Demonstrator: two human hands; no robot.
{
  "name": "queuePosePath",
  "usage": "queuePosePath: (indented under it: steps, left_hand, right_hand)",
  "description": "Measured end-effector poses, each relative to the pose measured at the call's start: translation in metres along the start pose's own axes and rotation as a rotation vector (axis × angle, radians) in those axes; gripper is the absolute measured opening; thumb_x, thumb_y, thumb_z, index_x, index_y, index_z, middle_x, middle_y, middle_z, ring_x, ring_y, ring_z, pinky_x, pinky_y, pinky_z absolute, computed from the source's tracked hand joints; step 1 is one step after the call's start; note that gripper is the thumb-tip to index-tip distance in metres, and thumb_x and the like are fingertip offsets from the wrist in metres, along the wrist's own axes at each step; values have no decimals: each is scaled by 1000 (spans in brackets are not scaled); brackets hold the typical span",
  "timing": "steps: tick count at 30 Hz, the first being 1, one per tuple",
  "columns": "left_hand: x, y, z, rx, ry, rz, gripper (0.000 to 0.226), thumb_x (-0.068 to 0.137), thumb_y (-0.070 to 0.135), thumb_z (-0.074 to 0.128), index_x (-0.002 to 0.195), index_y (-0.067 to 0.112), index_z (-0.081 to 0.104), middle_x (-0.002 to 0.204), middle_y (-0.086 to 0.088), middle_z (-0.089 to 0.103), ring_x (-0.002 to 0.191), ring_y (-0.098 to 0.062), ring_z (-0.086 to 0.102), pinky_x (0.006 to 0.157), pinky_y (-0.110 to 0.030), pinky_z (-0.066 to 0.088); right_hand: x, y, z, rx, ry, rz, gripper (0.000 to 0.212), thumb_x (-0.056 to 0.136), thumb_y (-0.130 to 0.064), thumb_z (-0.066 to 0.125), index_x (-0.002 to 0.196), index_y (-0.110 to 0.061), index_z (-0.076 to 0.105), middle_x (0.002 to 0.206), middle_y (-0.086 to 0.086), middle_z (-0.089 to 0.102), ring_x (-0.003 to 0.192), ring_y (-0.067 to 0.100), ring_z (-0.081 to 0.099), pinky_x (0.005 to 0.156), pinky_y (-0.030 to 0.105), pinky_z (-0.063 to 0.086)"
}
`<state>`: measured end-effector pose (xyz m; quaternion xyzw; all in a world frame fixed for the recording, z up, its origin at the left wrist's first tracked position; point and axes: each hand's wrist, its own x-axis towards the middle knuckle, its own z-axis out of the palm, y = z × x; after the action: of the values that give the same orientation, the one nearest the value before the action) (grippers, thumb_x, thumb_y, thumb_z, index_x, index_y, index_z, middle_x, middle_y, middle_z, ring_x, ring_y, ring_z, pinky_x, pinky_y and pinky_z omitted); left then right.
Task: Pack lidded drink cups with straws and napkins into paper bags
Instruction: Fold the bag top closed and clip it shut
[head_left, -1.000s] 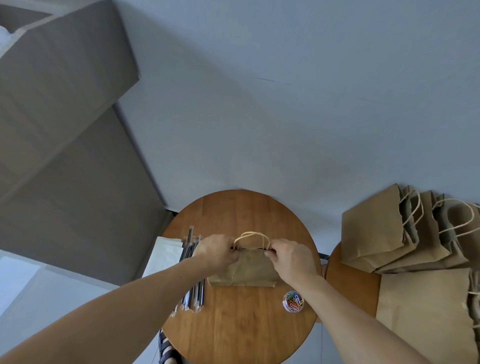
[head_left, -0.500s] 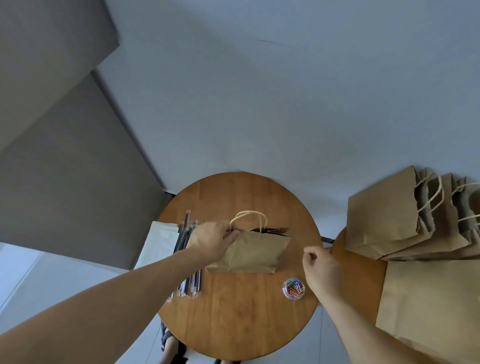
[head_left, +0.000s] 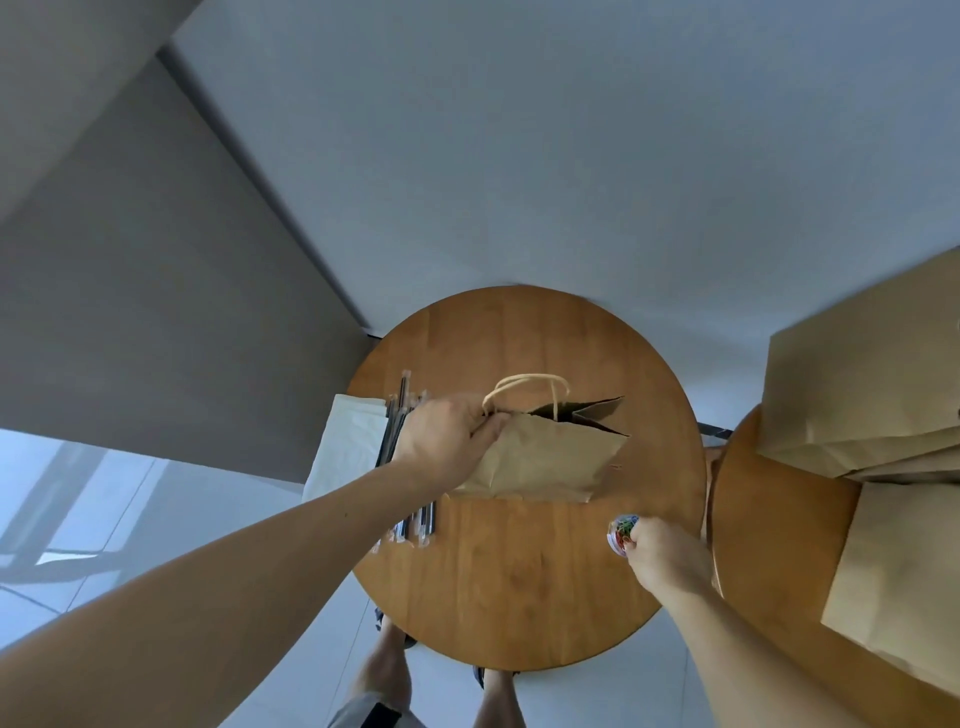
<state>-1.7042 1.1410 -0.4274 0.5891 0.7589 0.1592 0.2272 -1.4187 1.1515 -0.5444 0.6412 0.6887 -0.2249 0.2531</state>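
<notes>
Left hand (head_left: 444, 441): fingers curled, pinching the top edge of the paper bag (head_left: 545, 457) at its left end, just below the twine handles (head_left: 524, 387). The bag sat upright on the round table (head_left: 519, 587), its near face creased. The mouth was pressed together under the pinch and gaped open at the right end. Contents hidden, so I could not tell whether a cup was inside.

Right hand (head_left: 667, 558): fingers curled onto a small tub of coloured clips (head_left: 621, 530) near the table's right edge, apart from the bag. Whether it held the tub itself or one clip could not be told.

Wrapped straws (head_left: 423, 519) lay in a bundle just left of the bag, partly under the left forearm. White napkins (head_left: 348, 447) lay beyond them at the table's left rim. No cups showed in the open.

Spare bags (head_left: 857, 395) lay stacked flat on a second table (head_left: 769, 545) to the right.

Judgement: this bag looked filled and at the closing step, with a clip to go on the pinched top. With straws, napkins and flat bags all in stock, more packing likely remained.
</notes>
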Motion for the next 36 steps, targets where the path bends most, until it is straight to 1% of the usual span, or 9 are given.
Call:
queuePosePath:
  steps: [2,5,9,16,23,27,29,33,36]
  left_hand:
    - [-1,0,1,-11,14,1,22,96,38,56,86,24,70,57,14,48,62,-11,51,50,-18,32]
    - [-2,1,0,-18,2,0,23,97,39,55,88,24,70,63,12,54,64,-12,54,53,-25,38]
    - [-3,1,-1,5,-11,23,27,98,39,52,90,20,70,68,6,62,66,-13,57,58,-31,45]
    - [-2,4,-3,-13,-10,14,27,97,39,53,87,21,70,61,9,55,63,-11,55,55,-27,41]
    - [-4,3,-3,12,-20,-1,31,98,42,52,80,20,65,61,10,54,61,-12,53,52,-21,38]
    - [-4,2,-1,10,-26,6,30,98,42,51,83,22,66,59,14,50,61,-10,52,53,-20,39]
    - [-3,2,-1,16,-29,10,30,98,43,50,85,22,67,62,12,53,62,-11,54,54,-22,41]
    - [-3,3,-1,10,-34,19,32,98,43,50,85,21,68,65,7,61,62,-12,58,56,-31,48]
    - [-3,3,0,2,-32,8,29,98,43,50,83,24,67,59,12,55,57,-2,52,51,-25,44]
  right_hand:
    - [2,0,3,-51,-12,-4,15,96,-27,54,102,-22,66,94,-4,70,85,15,67,53,23,40]
    - [5,1,4,-57,4,-21,17,96,-30,55,109,-25,65,102,-4,71,90,15,67,59,22,46]
    - [6,4,5,12,36,-52,16,98,-27,49,102,-26,65,95,-5,71,84,15,67,66,28,56]
    - [1,17,9,156,91,-77,13,97,-23,52,98,-23,65,95,-4,71,83,16,66,67,30,55]
    - [5,21,10,216,90,-112,25,99,-26,53,122,-20,61,109,0,71,97,20,66,76,34,55]
    - [3,22,14,222,85,-116,33,100,-19,48,131,-18,58,119,2,69,105,20,65,81,30,54]
    - [2,24,16,229,79,-121,31,100,-18,48,128,-17,60,119,2,68,106,19,64,81,28,53]
    - [0,26,14,325,113,-98,14,99,-17,52,108,-17,62,111,2,70,97,20,67,70,26,55]
    - [-1,25,10,432,135,-86,11,99,-15,52,105,-16,61,106,3,69,93,22,67,71,34,58]
